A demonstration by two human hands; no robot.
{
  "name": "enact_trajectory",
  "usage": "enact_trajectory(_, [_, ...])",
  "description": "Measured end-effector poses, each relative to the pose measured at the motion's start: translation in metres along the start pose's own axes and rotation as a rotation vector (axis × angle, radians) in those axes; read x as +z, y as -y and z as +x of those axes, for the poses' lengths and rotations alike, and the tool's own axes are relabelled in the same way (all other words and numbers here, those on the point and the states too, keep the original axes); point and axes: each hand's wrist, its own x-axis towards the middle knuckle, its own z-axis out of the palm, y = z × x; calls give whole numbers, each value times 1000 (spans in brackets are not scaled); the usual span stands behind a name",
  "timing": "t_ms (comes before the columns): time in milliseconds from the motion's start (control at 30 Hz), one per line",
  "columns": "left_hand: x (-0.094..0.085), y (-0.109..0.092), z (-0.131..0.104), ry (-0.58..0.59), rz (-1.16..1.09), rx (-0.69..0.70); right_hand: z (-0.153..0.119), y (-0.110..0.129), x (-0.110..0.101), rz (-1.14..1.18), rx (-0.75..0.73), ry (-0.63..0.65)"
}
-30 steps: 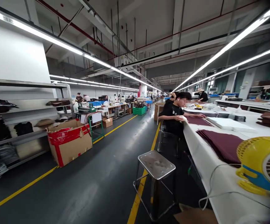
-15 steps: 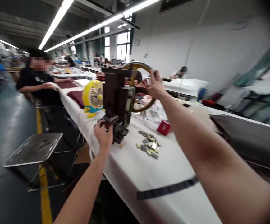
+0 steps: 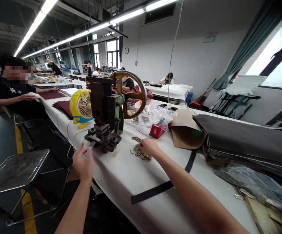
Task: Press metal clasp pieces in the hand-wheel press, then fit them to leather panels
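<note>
A dark hand press (image 3: 102, 107) with a large handwheel (image 3: 142, 97) stands on the white-covered table. My left hand (image 3: 83, 164) is at the press's front left, thumb and fingers apart. A thin shiny strip (image 3: 92, 144) shows at the press base beside my left fingertips; I cannot tell whether they touch it. My right hand (image 3: 150, 148) is lowered over a pile of small metal pieces (image 3: 141, 155), silver and yellowish. Its fingers are pinched together at the pile and partly hide the piece there. A flat tan scrap (image 3: 116, 152) lies in front of the press.
A yellow fan (image 3: 81, 105) stands left of the press. Right of the press are a red box (image 3: 156, 131), clear plastic bags (image 3: 155, 113), an open paper bag (image 3: 186, 130) and a grey stack (image 3: 243, 139). A stool (image 3: 16, 169) and a seated person (image 3: 14, 84) are at left.
My right hand has left the handwheel and come down to the metal pieces. My left hand has drawn back slightly from the press base, and its fingers have spread. The view has turned right.
</note>
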Motion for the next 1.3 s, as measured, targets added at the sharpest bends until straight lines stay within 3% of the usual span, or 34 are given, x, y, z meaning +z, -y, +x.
enact_trajectory(133, [-63, 71, -33, 123, 356, 18, 1, -6, 5, 184, -53, -119])
enact_trajectory(200, [-80, 84, -46, 197, 451, 14, 1, -9, 6, 316, -77, -208])
enact_trajectory(233, [-83, 80, -52, 227, 438, 11, 1, -10, 7, 377, -83, -247])
enact_trajectory(300, [-76, 54, -59, 292, 321, 15, 0, -11, 11, 477, -89, -299])
enact_trajectory(367, [-57, 10, -62, 380, 135, 40, -3, -8, 14, 598, -141, -321])
enact_trajectory(500, [-8, -69, -64, 662, -187, 51, -20, 13, 14, 773, -434, -271])
enact_trajectory(567, [9, -89, -66, 798, -281, -5, -31, 27, 12, 784, -533, -181])
enact_trajectory(667, [18, -95, -70, 878, -377, -84, -41, 44, 13, 852, -577, -70])
enact_trajectory(733, [16, -90, -69, 837, -377, -34, -42, 49, 17, 932, -577, -75])
enact_trajectory(800, [11, -80, -61, 707, -300, 118, -39, 50, 24, 998, -544, -118])
enact_trajectory(900, [10, -59, -31, 417, -122, 395, -37, 48, 33, 896, -481, -108])
enact_trajectory(967, [15, -43, -4, 295, -23, 542, -37, 46, 35, 751, -498, -58])
enact_trajectory(1100, [31, -22, 34, 248, 113, 684, -38, 46, 35, 627, -547, -33])
enact_trajectory(1300, [41, -20, 47, 327, 226, 653, -36, 45, 34, 659, -552, -16])
